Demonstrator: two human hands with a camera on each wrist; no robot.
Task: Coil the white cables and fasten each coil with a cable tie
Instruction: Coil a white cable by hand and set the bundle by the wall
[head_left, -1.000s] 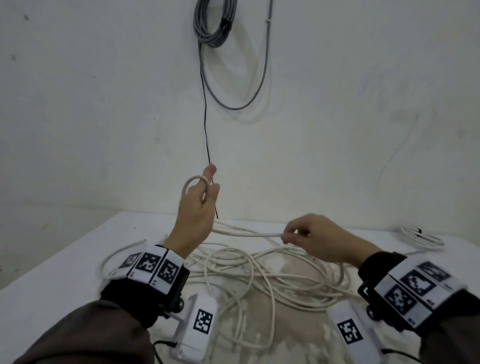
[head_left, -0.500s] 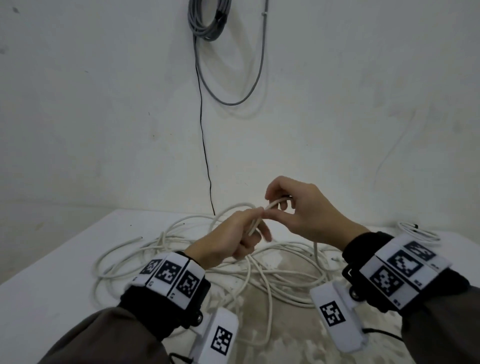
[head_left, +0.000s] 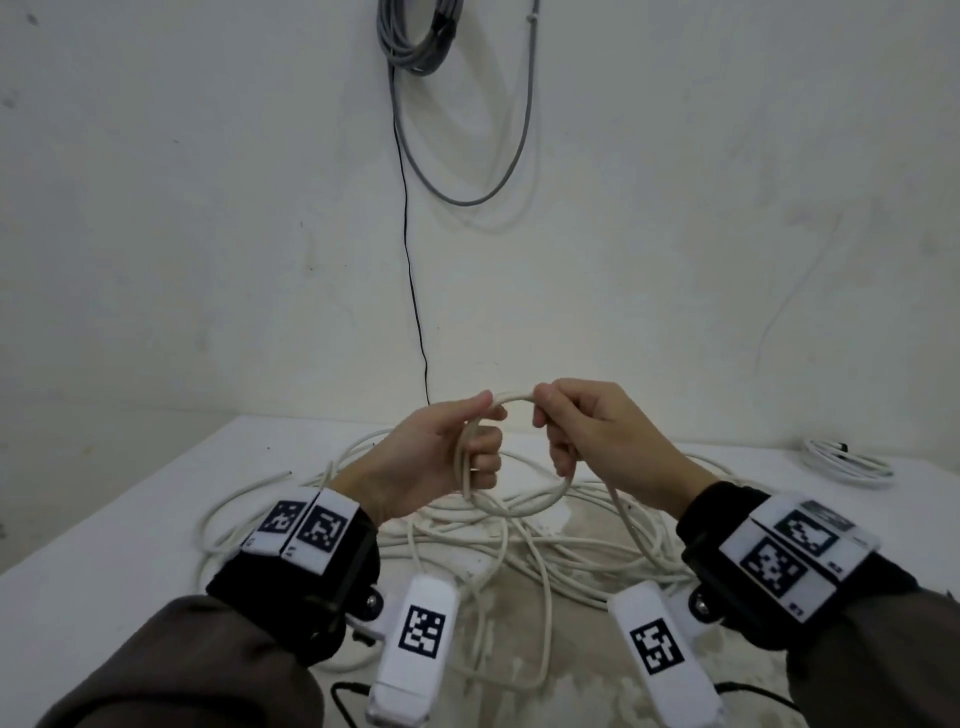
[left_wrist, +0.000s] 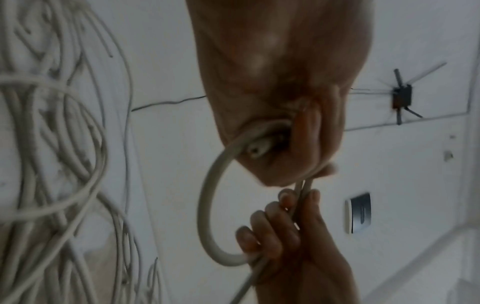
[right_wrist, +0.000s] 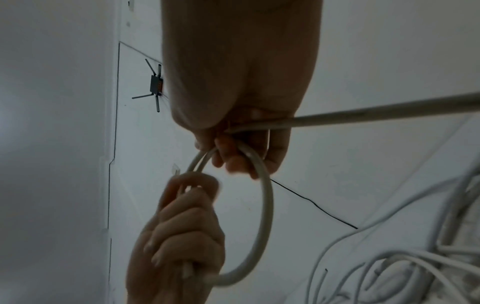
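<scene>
A long white cable lies in a loose tangle on the white table. Above it, both hands hold a small loop of that cable between them. My left hand grips the loop's left side, fingers curled round its strands. My right hand grips the right side, and the cable trails from it down to the tangle. In the left wrist view the cut cable end sticks out of the left fist beside the loop. The right wrist view shows the loop spanning both fists. No cable tie is in view.
A small coiled white cable lies at the table's far right by the wall. A grey cable bundle and a thin black wire hang on the wall behind. The table's left edge runs diagonally close to my left arm.
The left hand came down from its raised position and the right hand moved left to meet it. Both now hold a closed small loop where before a straight stretch ran between them.
</scene>
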